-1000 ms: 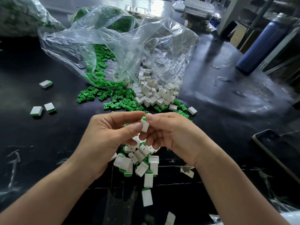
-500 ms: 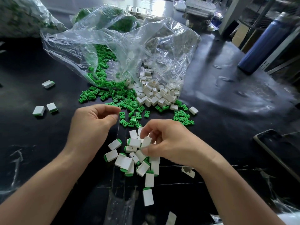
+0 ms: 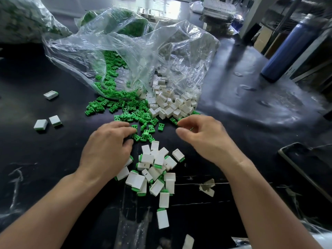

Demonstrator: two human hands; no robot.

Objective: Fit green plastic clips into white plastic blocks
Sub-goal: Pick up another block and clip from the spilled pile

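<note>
Loose green clips [image 3: 125, 112] spill from a clear plastic bag [image 3: 125, 51] onto the black table, with bare white blocks [image 3: 170, 105] heaped to their right. A pile of white blocks with green clips fitted [image 3: 154, 169] lies between my wrists. My left hand [image 3: 107, 148] rests palm down, its fingertips touching the nearest green clips [image 3: 146, 133], thumb apart. My right hand [image 3: 203, 135] hovers at the near edge of the white block heap, index and thumb curved with a gap between them and nothing clearly held; a speck of green shows under its fingers.
Three fitted blocks [image 3: 48, 121] lie apart at the left. A blue bottle [image 3: 287, 49] stands at the far right. A dark tray [image 3: 309, 169] sits at the right edge. A second bag of parts [image 3: 23, 18] fills the far left corner.
The fitted block that both hands held has been dropped on the near pile. My left hand moved forward onto the green clips; my right hand moved forward and right toward the white heap.
</note>
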